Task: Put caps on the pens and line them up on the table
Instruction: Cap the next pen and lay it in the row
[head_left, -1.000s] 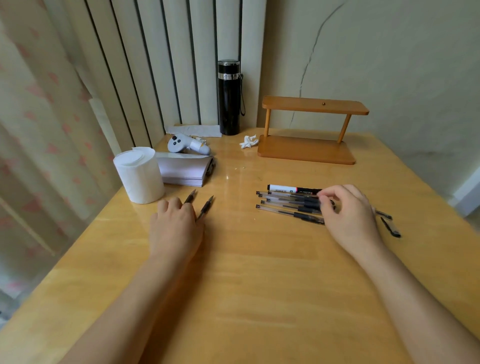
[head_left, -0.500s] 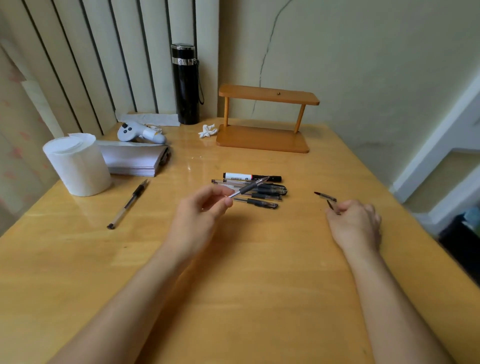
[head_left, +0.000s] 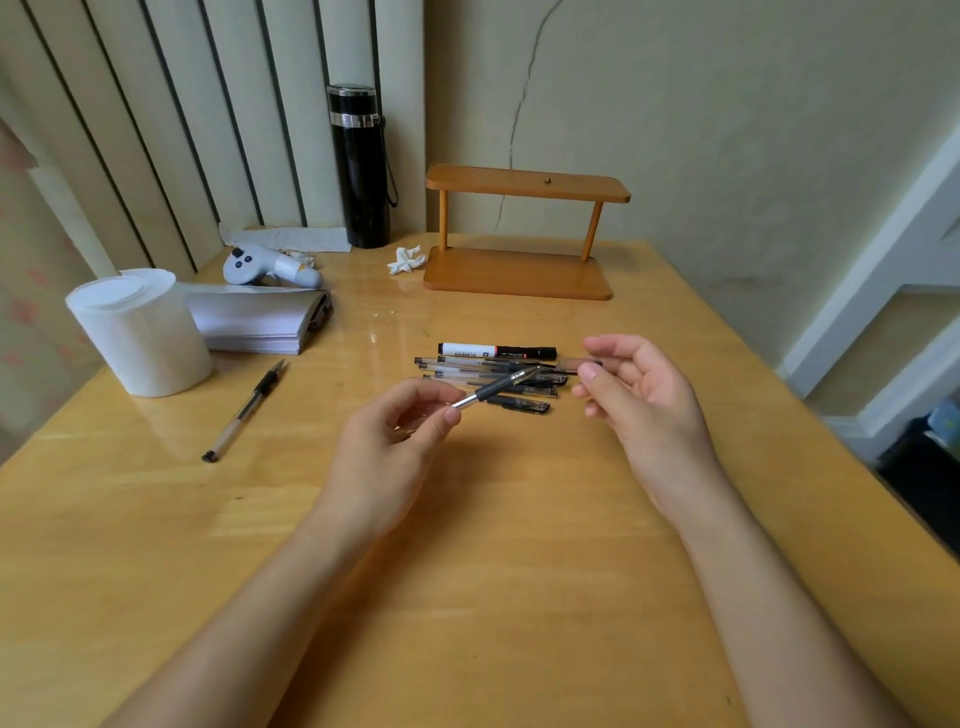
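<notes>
Since half a second ago, the right hand (head_left: 641, 395) has risen from the table (head_left: 467, 571) and moved left toward the left hand (head_left: 387, 441); it now pinches a clear pen cap (head_left: 579, 364) between thumb and fingers, palm turned up. The left hand stays raised above the table, fingers closed on the barrel of an uncapped pen (head_left: 493, 388), tip pointing right toward the cap. Tip and cap are near each other but apart.

Directly behind the held pen, a group of capped pens (head_left: 498, 382) lies side by side on the table, with a black-and-white marker (head_left: 496, 351) at its far edge. One further uncapped pen (head_left: 244, 410) lies alone, well to the left, beside a white paper roll (head_left: 140, 332). A stack of paper (head_left: 254, 322), a white controller (head_left: 267, 266), a black flask (head_left: 359, 166), a crumpled tissue (head_left: 406, 260) and a wooden shelf stand (head_left: 519, 234) occupy the far side.
</notes>
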